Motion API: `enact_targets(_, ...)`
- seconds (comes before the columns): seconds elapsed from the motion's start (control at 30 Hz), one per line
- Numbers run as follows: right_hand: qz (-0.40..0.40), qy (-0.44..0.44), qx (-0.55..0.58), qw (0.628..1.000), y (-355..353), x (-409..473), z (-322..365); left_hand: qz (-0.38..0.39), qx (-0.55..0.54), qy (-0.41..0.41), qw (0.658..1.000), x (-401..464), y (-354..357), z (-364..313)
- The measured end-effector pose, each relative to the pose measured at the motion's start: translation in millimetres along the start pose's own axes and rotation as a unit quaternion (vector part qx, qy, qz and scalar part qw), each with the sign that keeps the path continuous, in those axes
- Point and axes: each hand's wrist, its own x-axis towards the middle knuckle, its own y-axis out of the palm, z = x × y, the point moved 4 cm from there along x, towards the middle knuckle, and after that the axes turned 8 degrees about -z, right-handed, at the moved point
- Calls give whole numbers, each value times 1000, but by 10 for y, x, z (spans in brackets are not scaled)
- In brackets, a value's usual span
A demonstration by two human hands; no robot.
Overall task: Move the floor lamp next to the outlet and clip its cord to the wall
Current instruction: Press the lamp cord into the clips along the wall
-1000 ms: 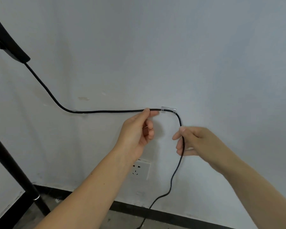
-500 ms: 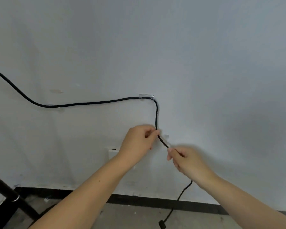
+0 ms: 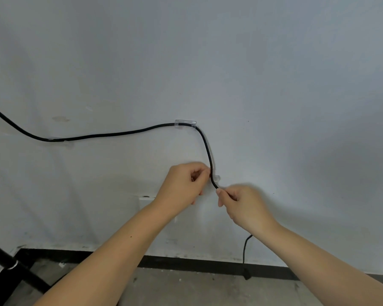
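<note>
A black lamp cord runs along the white wall from the upper left, through a clear clip and a second clear clip, then bends down. A third clear clip sits on the wall just right of the cord. My left hand pinches the cord at that clip. My right hand grips the cord just below it. The cord's loose end hangs down to the floor. The white outlet is mostly hidden behind my left wrist. The lamp's black pole slants across the lower left corner.
A black baseboard runs along the foot of the wall above a grey concrete floor. A faint stain marks the wall at the left.
Both hands have slid down the cord from the second clip to a lower clip. The view has shifted, so the lamp head has left the frame.
</note>
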Motion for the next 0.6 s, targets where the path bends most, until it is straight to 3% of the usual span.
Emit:
enact_targets(0.17, -10, 21, 32, 999, 7, 37, -76, -16, 151, 115, 982, 2, -3, -65)
enact_targets(0.3, 2, 27, 41, 999, -46, 30, -195, -39, 109, 59, 992, 77, -2, -34)
enact_targets(0.5, 80, 102, 84, 988, 274, -194, -488, 6, 4, 1, 1000, 69, -12, 79)
enact_targets(0.6, 100, 120, 119, 981, 550, -167, -409, 30, 17, -19, 999, -12, -74, 247)
